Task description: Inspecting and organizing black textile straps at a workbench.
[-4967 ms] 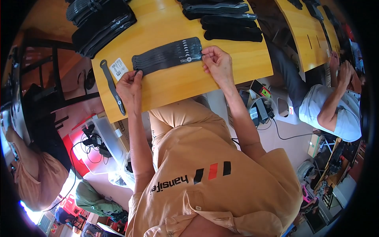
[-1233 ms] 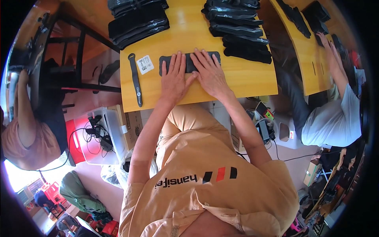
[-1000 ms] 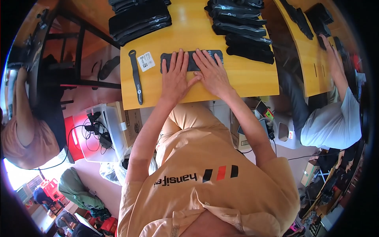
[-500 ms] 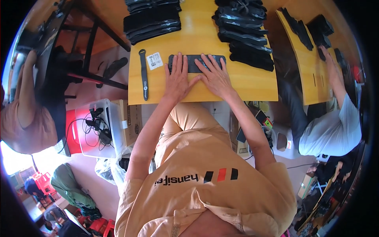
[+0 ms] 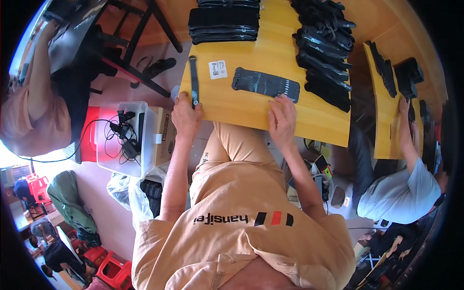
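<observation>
On the table (image 5: 232,107), a flat black panel (image 5: 256,84) with rounded corners and a row of pale marks near its right end lies in front of me. My right hand (image 5: 282,120) is at its near right edge, fingers curled and fingertips on the rim. At the table's left edge lies a narrow black strap (image 5: 194,79) with a slot at its far end. My left hand (image 5: 186,115) is closed about the strap's near end, which its fingers partly hide. A white printed label (image 5: 218,69) lies between strap and panel.
Stacked black fabric pieces (image 5: 223,21) stand at the far left of the table, with a row of folded black pieces (image 5: 325,55) along its right side. Below left is a clear bin (image 5: 145,145) of cables. A person in a pale shirt (image 5: 394,193) works at the right-hand table.
Both hands have come off the panel's top: the left has moved to the strap's near end, the right to the panel's near right edge. The view has shifted, moving the table rightward.
</observation>
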`<state>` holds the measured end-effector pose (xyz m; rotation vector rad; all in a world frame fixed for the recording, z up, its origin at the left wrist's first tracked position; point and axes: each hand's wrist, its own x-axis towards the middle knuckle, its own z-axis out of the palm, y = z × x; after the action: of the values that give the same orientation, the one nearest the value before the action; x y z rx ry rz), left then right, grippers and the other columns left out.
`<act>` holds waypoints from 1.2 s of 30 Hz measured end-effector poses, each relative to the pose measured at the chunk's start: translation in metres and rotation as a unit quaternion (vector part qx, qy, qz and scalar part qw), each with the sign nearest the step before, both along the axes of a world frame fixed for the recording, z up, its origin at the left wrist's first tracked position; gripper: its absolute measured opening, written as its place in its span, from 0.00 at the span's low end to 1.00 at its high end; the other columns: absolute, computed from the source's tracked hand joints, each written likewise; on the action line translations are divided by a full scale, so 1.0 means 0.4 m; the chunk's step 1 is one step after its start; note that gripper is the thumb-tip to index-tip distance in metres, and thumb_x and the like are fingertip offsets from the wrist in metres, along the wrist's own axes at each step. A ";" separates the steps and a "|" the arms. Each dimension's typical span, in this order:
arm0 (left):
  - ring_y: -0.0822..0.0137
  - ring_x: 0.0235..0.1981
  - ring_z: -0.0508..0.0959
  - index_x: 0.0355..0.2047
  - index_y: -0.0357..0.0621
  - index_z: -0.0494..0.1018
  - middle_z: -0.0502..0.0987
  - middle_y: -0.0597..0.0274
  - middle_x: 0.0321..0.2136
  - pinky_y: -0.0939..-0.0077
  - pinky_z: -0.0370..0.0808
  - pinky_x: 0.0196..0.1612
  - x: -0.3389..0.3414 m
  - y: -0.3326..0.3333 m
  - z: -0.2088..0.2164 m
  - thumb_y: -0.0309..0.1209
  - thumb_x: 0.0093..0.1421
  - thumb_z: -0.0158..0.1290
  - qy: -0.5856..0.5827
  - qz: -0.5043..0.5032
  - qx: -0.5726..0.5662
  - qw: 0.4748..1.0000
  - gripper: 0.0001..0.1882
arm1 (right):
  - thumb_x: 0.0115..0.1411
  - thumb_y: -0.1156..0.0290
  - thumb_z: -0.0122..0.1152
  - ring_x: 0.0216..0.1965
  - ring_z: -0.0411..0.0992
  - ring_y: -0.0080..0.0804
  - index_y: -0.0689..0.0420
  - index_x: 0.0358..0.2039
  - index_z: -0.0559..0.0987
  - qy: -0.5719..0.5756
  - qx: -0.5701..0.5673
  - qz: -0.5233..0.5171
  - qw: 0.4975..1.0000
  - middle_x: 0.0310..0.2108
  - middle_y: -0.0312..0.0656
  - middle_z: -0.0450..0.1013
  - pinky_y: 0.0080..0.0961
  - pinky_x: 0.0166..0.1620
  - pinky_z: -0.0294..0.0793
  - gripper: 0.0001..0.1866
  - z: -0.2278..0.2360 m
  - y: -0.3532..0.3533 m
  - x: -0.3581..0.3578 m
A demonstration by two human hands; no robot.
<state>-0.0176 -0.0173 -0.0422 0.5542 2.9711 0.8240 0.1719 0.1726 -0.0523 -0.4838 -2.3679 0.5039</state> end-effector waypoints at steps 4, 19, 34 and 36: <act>0.49 0.27 0.77 0.32 0.39 0.73 0.77 0.52 0.21 0.59 0.72 0.34 -0.017 -0.018 -0.010 0.32 0.48 0.56 -0.077 0.015 0.021 0.997 0.12 | 0.49 0.81 0.57 0.49 0.65 0.51 0.62 0.38 0.76 0.003 -0.053 0.043 0.998 0.42 0.50 0.68 0.42 0.53 0.64 0.13 0.003 -0.060 -0.012; 0.78 0.11 0.68 0.17 0.41 0.69 0.68 0.67 0.12 0.86 0.62 0.13 0.085 -0.032 0.038 0.32 0.56 0.52 -0.475 -0.017 0.350 0.807 0.12 | 0.46 0.74 0.67 0.36 0.73 0.38 0.59 0.39 0.77 -0.017 -0.080 0.233 0.969 0.39 0.42 0.70 0.30 0.38 0.75 0.17 0.108 -0.227 -0.093; 0.72 0.24 0.77 0.35 0.37 0.72 0.76 0.61 0.25 0.82 0.75 0.28 0.163 -0.069 0.071 0.39 0.63 0.48 -0.516 -0.007 0.473 0.714 0.15 | 0.44 0.78 0.67 0.29 0.75 0.34 0.61 0.32 0.79 0.085 -0.109 0.180 0.974 0.30 0.40 0.74 0.26 0.29 0.75 0.12 0.076 -0.228 -0.103; 0.72 0.26 0.78 0.38 0.37 0.71 0.77 0.60 0.28 0.81 0.76 0.31 0.196 -0.069 0.071 0.36 0.63 0.47 -0.498 -0.006 0.491 0.715 0.13 | 0.44 0.79 0.66 0.29 0.75 0.34 0.61 0.31 0.79 0.096 -0.114 0.183 0.972 0.30 0.41 0.74 0.26 0.29 0.75 0.11 0.077 -0.232 -0.108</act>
<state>0.0607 -0.0449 -0.0138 0.0089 1.3860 1.8848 0.1287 0.0799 -0.0215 -0.0866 -2.2262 0.9545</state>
